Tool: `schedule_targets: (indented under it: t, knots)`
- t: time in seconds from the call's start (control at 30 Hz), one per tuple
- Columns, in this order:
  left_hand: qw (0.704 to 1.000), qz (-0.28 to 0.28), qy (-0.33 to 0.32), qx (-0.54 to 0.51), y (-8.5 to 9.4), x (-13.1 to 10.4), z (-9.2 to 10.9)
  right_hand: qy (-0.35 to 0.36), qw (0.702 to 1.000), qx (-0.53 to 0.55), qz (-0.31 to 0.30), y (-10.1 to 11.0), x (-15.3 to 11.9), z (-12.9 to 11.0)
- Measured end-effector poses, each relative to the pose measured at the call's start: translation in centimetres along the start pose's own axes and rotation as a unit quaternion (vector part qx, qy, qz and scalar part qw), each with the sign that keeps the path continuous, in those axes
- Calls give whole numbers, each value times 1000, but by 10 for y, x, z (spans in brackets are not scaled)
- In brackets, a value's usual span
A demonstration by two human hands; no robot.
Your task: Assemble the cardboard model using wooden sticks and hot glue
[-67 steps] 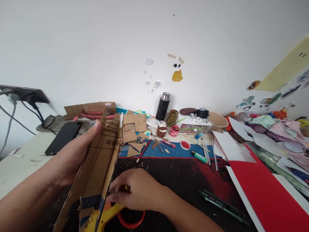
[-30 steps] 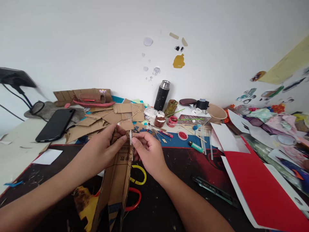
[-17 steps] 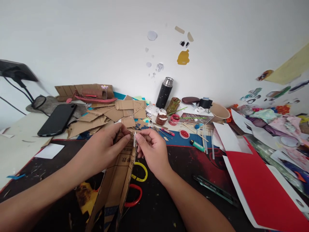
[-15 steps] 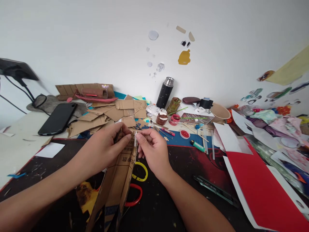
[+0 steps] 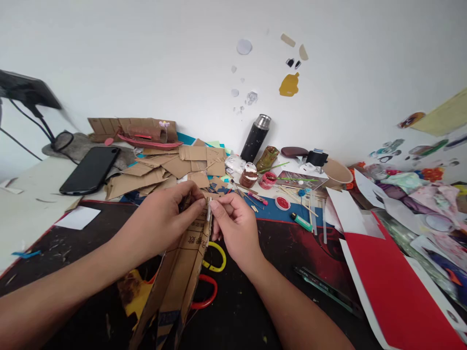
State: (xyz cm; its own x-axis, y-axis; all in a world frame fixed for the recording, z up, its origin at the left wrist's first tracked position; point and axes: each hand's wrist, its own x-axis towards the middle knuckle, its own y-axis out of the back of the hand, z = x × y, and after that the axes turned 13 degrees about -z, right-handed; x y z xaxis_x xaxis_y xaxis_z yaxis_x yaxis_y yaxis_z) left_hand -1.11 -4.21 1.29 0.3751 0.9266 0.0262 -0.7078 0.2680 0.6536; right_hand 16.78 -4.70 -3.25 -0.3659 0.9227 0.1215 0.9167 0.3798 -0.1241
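A long folded piece of corrugated cardboard, printed with dark characters, stands over the black mat with its far end between my hands. My left hand grips that far end, thumb on top and fingers curled behind the edge. With thumb and bent fingers, my right hand pinches a small white strip against the cardboard's right edge. Beneath and beside the cardboard show a yellow loop handle and a red loop handle; whatever they belong to is mostly hidden.
Cardboard scraps are heaped at the back left, near a phone and a model boat. Behind stand a black flask and paint jars. To the right lie a cutter knife and red paper.
The view has shifted slightly, so most things sit a little further right. Both hands keep their hold at the cardboard's far end, with only slight finger movement.
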Motion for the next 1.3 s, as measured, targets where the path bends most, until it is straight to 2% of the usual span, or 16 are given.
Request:
schedule_targets:
  t: [0.57,1.3]
  knots:
    - [998,-4,-13,60,0,-4,3,-8,1000,23,-18,0,-1,-2]
    - [997,8,-42,70,-1,-5,5,-20,999,47,-20,0,0,-3]
